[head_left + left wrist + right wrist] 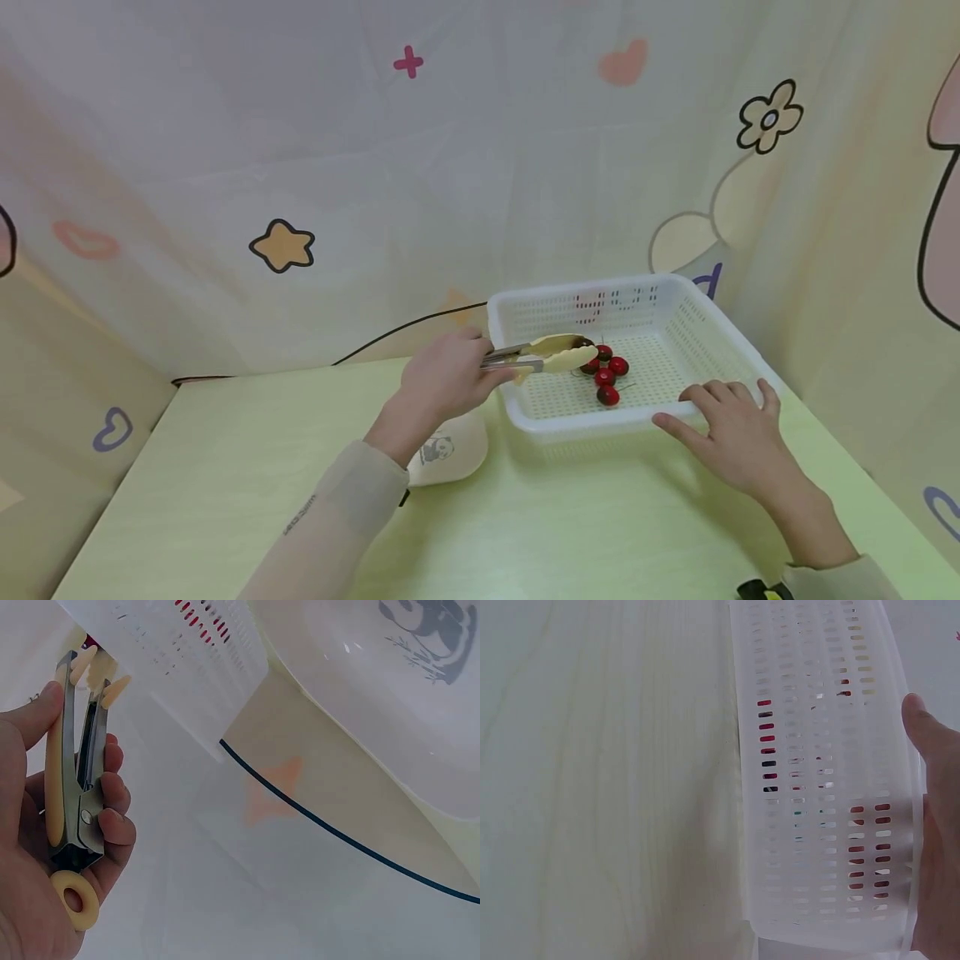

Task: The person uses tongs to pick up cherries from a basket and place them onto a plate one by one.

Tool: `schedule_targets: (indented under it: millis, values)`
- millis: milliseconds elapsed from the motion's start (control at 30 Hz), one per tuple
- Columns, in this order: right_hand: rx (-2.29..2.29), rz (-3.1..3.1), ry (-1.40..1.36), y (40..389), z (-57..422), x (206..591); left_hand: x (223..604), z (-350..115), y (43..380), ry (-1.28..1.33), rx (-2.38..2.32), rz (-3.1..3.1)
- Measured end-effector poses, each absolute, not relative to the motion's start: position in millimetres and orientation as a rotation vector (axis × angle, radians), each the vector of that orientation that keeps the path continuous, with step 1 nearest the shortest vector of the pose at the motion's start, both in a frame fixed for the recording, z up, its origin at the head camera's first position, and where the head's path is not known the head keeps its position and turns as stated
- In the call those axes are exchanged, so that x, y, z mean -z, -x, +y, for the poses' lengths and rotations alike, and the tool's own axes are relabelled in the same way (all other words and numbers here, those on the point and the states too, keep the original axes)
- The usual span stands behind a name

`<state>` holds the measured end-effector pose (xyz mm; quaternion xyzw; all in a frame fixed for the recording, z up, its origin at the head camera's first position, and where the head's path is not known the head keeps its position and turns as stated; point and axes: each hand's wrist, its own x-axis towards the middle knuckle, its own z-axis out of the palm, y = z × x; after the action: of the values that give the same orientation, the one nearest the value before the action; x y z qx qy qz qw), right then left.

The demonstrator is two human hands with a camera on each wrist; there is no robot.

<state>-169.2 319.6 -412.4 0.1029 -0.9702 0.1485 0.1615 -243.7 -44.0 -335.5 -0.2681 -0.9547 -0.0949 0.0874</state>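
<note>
My left hand (pixel 447 375) holds a pair of metal tongs (pixel 81 780) with cream tips, a ring at their hinge end. The tips (pixel 568 358) reach over the near-left part of a white plastic basket (pixel 573 427), and a dark red cherry (pixel 581 342) shows at their ends. Below them, several red cherries (pixel 604 377) with thin stems lie grouped on the basket's slotted floor. At the basket's near right side, my right hand (pixel 738 433) grips the rim, fingers over the inside and thumb (pixel 922 724) on the outer wall.
A white dish (pixel 457 446) with a panda print sits left of the basket, partly hidden under my left wrist. The pale wooden table (pixel 247 467) meets a patterned cloth backdrop (pixel 360 183) behind and at both sides.
</note>
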Motion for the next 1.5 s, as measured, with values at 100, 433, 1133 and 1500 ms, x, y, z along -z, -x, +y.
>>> schedule_targets:
  millis: [100, 433, 1133, 1500]
  values:
    - [-0.426, -2.774, -0.294, 169, 320, 413, 335, -51, 241, 0.776, 0.307, -2.842]
    - [-0.424, -2.769, -0.295, 170, 320, 413, 337, -80, 230, 0.757, 0.359, -2.716]
    - [-0.427, -2.759, -0.293, 169, 319, 412, 346, -147, 199, 0.619, 0.417, -2.610]
    - [-0.436, -2.754, -0.298, 171, 319, 413, 361, -170, 187, 0.557, 0.403, -2.657]
